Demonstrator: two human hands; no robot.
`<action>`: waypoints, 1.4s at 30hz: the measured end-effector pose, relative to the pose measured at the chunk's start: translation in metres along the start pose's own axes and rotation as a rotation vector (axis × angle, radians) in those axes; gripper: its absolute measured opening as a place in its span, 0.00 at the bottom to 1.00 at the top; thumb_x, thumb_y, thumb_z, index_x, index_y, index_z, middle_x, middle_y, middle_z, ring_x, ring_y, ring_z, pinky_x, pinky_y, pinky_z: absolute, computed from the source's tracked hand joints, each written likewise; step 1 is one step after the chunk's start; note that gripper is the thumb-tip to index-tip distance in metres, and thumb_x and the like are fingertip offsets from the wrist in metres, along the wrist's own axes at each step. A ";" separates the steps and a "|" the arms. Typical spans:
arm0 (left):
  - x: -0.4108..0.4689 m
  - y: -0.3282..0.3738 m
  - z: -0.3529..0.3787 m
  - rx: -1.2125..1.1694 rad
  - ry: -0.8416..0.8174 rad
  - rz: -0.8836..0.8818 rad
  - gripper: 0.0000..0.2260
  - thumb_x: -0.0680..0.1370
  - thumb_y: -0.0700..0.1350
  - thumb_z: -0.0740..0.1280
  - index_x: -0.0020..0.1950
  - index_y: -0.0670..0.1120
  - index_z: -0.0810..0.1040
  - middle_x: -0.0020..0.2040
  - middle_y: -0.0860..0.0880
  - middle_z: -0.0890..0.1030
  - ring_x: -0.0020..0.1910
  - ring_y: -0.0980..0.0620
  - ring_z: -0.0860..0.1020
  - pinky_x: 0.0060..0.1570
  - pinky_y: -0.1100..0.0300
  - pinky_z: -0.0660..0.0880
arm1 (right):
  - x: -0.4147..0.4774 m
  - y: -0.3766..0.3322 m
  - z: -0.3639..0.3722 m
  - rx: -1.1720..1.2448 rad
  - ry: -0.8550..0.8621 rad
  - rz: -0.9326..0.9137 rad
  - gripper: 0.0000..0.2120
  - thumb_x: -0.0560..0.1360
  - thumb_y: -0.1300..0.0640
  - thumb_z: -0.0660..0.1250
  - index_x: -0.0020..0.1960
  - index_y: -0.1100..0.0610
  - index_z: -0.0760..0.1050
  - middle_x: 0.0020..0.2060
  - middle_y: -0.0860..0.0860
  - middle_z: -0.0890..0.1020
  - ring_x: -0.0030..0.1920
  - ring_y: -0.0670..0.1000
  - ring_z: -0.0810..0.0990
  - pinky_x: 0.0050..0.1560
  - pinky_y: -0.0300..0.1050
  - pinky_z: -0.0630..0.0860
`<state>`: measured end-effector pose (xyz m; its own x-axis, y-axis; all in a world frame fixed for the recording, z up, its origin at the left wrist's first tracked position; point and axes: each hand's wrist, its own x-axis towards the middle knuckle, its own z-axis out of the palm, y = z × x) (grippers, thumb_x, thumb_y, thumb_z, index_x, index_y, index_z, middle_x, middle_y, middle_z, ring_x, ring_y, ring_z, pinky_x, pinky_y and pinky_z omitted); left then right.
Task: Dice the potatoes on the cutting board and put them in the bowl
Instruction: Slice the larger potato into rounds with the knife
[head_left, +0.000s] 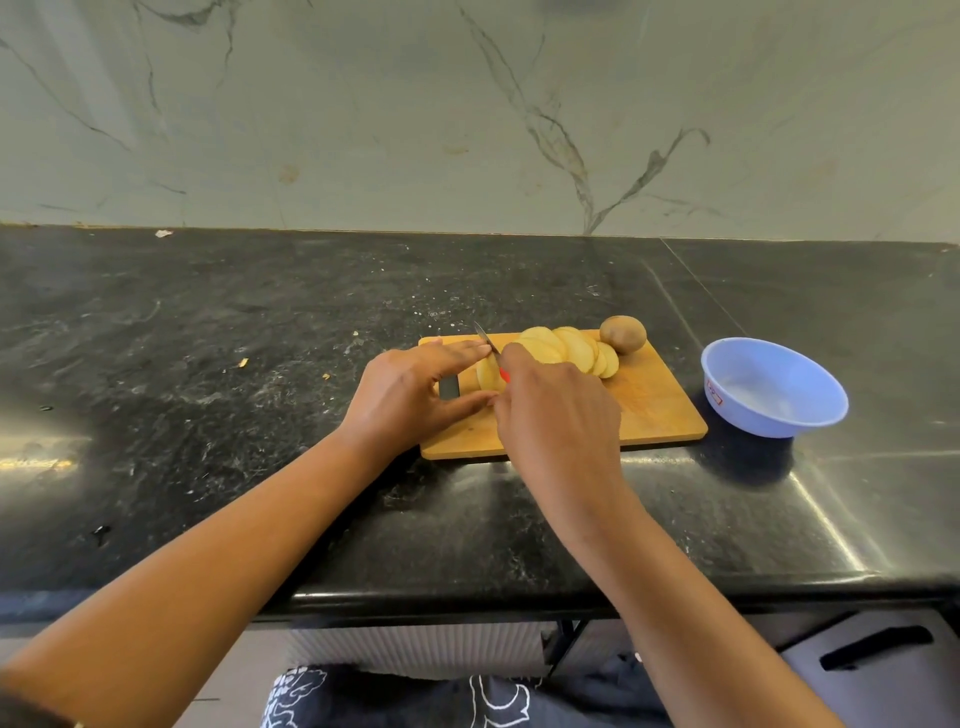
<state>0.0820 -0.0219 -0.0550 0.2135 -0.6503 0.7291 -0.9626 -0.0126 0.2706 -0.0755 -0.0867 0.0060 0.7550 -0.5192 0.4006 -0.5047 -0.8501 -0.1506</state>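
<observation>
A wooden cutting board (660, 410) lies on the black counter. On it a row of pale yellow potato slices (569, 347) leans toward a whole unpeeled potato (623, 333) at the far right corner. My left hand (410, 395) pinches a stack of potato slices (488, 373) between thumb and fingers. My right hand (558, 410) grips a small red-handled knife (488, 343), its blade pointing away and resting on that stack. A light blue plastic bowl (810, 415) stands to the right of the board, with nothing visible inside.
The black stone counter (208, 364) stretches wide to the left, with a few small scraps on it. A marbled wall rises behind. The counter's front edge runs below my forearms, and a dark case with a handle (878, 670) sits lower right.
</observation>
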 end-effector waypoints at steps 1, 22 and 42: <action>0.000 0.000 0.000 0.007 -0.001 0.008 0.22 0.73 0.58 0.67 0.59 0.44 0.82 0.56 0.50 0.82 0.55 0.53 0.81 0.55 0.49 0.78 | 0.001 0.001 -0.001 0.015 -0.002 -0.002 0.09 0.80 0.56 0.55 0.59 0.52 0.70 0.30 0.47 0.65 0.33 0.51 0.68 0.26 0.41 0.55; -0.002 0.000 -0.008 0.054 -0.071 0.009 0.24 0.69 0.61 0.67 0.57 0.46 0.82 0.53 0.51 0.83 0.49 0.53 0.83 0.44 0.56 0.81 | -0.014 0.003 0.005 0.089 -0.158 -0.029 0.09 0.81 0.53 0.56 0.59 0.53 0.69 0.37 0.48 0.73 0.38 0.50 0.73 0.35 0.43 0.65; 0.004 0.006 -0.016 -0.251 -0.164 -0.124 0.29 0.69 0.61 0.69 0.66 0.50 0.75 0.64 0.57 0.76 0.64 0.63 0.72 0.65 0.71 0.64 | -0.037 -0.003 0.022 0.060 -0.106 -0.004 0.16 0.82 0.56 0.54 0.69 0.53 0.61 0.40 0.48 0.76 0.35 0.50 0.71 0.29 0.41 0.60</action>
<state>0.0801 -0.0125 -0.0407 0.2769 -0.7692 0.5758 -0.8553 0.0757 0.5125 -0.0927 -0.0667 -0.0284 0.7986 -0.5195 0.3041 -0.4779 -0.8543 -0.2044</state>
